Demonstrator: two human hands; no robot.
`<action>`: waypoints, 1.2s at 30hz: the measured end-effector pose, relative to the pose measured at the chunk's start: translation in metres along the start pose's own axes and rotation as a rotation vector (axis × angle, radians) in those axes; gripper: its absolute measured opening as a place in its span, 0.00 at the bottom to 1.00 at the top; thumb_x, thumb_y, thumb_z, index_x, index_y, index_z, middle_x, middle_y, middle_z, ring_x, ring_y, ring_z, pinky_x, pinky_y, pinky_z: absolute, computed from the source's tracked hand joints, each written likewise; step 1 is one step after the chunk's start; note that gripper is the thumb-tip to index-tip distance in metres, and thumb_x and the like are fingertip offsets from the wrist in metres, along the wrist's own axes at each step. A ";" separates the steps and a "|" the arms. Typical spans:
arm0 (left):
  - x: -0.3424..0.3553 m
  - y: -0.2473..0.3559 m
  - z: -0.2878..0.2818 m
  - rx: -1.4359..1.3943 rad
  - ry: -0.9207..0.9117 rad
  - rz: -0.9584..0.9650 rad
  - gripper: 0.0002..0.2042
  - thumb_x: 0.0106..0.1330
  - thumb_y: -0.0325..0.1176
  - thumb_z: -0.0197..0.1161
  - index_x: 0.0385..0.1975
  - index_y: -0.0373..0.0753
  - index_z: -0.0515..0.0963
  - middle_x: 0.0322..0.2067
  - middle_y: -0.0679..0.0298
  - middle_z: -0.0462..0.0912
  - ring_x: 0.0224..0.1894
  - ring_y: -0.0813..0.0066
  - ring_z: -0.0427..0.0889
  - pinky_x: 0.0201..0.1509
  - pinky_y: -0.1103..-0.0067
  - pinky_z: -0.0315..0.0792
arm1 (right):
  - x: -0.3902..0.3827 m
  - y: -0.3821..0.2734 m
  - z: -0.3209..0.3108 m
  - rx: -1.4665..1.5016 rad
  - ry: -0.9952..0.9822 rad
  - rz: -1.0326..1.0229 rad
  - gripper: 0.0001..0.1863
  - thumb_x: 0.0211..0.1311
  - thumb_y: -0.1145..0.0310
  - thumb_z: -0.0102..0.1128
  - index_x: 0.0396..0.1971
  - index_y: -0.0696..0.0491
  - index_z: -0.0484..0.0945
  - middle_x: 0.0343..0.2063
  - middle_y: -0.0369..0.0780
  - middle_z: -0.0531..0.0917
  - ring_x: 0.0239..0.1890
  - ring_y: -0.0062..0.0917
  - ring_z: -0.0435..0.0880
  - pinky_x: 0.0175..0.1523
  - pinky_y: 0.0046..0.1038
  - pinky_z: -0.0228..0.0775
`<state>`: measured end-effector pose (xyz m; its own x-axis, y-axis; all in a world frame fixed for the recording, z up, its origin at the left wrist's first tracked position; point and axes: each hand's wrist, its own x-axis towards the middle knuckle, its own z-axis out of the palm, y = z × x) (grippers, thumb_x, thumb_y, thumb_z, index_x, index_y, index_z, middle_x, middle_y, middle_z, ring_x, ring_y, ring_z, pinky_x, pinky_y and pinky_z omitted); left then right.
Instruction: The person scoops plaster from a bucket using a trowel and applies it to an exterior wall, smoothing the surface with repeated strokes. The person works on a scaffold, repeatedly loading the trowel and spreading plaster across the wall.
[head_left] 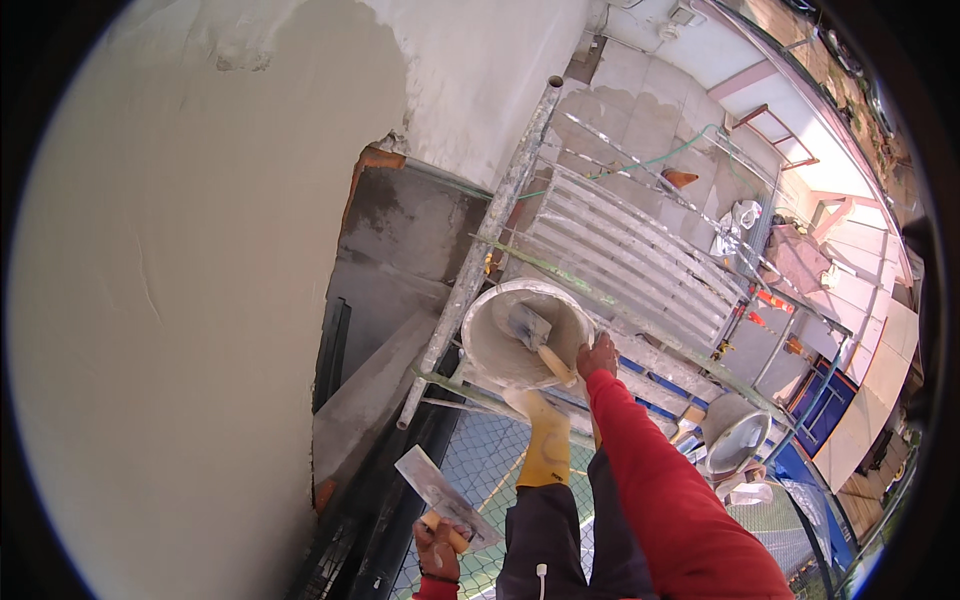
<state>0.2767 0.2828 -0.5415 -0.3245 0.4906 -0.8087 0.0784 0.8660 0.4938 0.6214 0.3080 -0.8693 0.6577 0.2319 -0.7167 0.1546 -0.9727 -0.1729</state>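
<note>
Footing: the person stands high on scaffold planks, 1 yellow boot planted beside the mortar pan; ground and a second basin lie far below, so a slip or overreach looks like the gravest risk.
Right hand: right hand at the end of a red sleeve, at the pan's rim next to the wooden handle of a small trowel; I cannot tell whether the fingers are closed on the handle or only resting near it.
Left hand: left hand clamped around the wooden grip of a flat steel float, its blade held out over the gap between wall and scaffold.
Mortar pan: round pan, coated in grey mix, sitting on the planks close to the scaffold pole; the trowel blade lies inside it.
Wall: freshly plastered wall fills the left, with a bare dark patch at its edge still uncoated.
Drop hazard: if the grip on the float loosens, it would likely fall through the open gap; the same holds for the trowel if it is nudged off the rim.
Tip hazard: leaning on the pan's rim could tilt it and spill mix over the planks, making them slick.
Balance: with both hands busy, neither holds the pole, which I judge leaves little margin if the boot shifts.
</note>
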 end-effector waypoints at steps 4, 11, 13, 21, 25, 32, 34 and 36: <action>0.005 0.000 -0.001 -0.009 -0.034 0.003 0.13 0.73 0.29 0.63 0.46 0.39 0.64 0.35 0.58 0.76 0.33 0.71 0.82 0.38 0.70 0.84 | -0.008 0.015 0.005 0.113 0.024 -0.011 0.21 0.71 0.57 0.58 0.55 0.56 0.74 0.44 0.52 0.85 0.49 0.53 0.84 0.56 0.50 0.75; 0.012 0.016 0.008 0.074 -0.122 0.052 0.12 0.75 0.30 0.61 0.46 0.39 0.64 0.36 0.60 0.76 0.34 0.72 0.81 0.38 0.70 0.82 | -0.077 0.000 -0.019 0.749 -0.426 -0.160 0.16 0.74 0.59 0.56 0.50 0.57 0.75 0.39 0.57 0.84 0.39 0.56 0.84 0.45 0.48 0.77; 0.017 0.026 0.010 0.068 -0.154 0.067 0.11 0.76 0.30 0.61 0.47 0.39 0.64 0.36 0.60 0.76 0.33 0.72 0.80 0.38 0.70 0.82 | -0.107 -0.020 -0.027 0.859 -0.449 -0.109 0.17 0.75 0.59 0.55 0.49 0.58 0.76 0.40 0.59 0.83 0.40 0.59 0.83 0.48 0.50 0.75; 0.029 0.081 0.019 0.280 -0.357 0.173 0.09 0.77 0.31 0.59 0.47 0.40 0.66 0.35 0.62 0.76 0.32 0.73 0.80 0.38 0.71 0.82 | -0.172 0.041 -0.137 0.586 0.150 -0.310 0.15 0.73 0.61 0.58 0.45 0.60 0.76 0.38 0.55 0.84 0.45 0.54 0.84 0.51 0.46 0.72; 0.039 0.107 0.054 0.397 -0.458 0.240 0.09 0.78 0.31 0.58 0.49 0.39 0.66 0.34 0.63 0.75 0.31 0.73 0.80 0.37 0.72 0.82 | -0.179 0.094 -0.157 0.609 0.041 -0.079 0.16 0.73 0.60 0.58 0.44 0.60 0.75 0.38 0.56 0.83 0.44 0.56 0.83 0.49 0.48 0.72; 0.042 0.134 0.137 0.471 -0.551 0.238 0.09 0.77 0.29 0.59 0.49 0.39 0.66 0.36 0.64 0.75 0.33 0.75 0.79 0.40 0.72 0.81 | -0.109 0.166 -0.134 0.533 0.162 0.006 0.27 0.73 0.58 0.57 0.61 0.63 0.73 0.50 0.62 0.83 0.55 0.60 0.81 0.61 0.50 0.74; 0.040 0.136 0.155 0.481 -0.580 0.267 0.09 0.77 0.28 0.59 0.50 0.39 0.67 0.37 0.64 0.75 0.34 0.75 0.79 0.40 0.72 0.81 | -0.092 0.186 -0.135 0.514 0.182 -0.021 0.25 0.72 0.60 0.56 0.61 0.63 0.73 0.51 0.61 0.83 0.55 0.60 0.82 0.61 0.50 0.74; 0.038 0.136 0.172 0.503 -0.576 0.246 0.09 0.77 0.28 0.59 0.50 0.39 0.67 0.37 0.64 0.75 0.34 0.75 0.79 0.41 0.72 0.81 | -0.084 0.198 -0.137 0.501 0.118 0.081 0.25 0.71 0.62 0.56 0.61 0.63 0.73 0.51 0.61 0.83 0.55 0.59 0.82 0.61 0.50 0.73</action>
<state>0.4372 0.4355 -0.5598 0.2837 0.5276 -0.8008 0.5442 0.5990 0.5874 0.6974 0.0957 -0.7510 0.7362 0.1257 -0.6650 -0.2532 -0.8601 -0.4428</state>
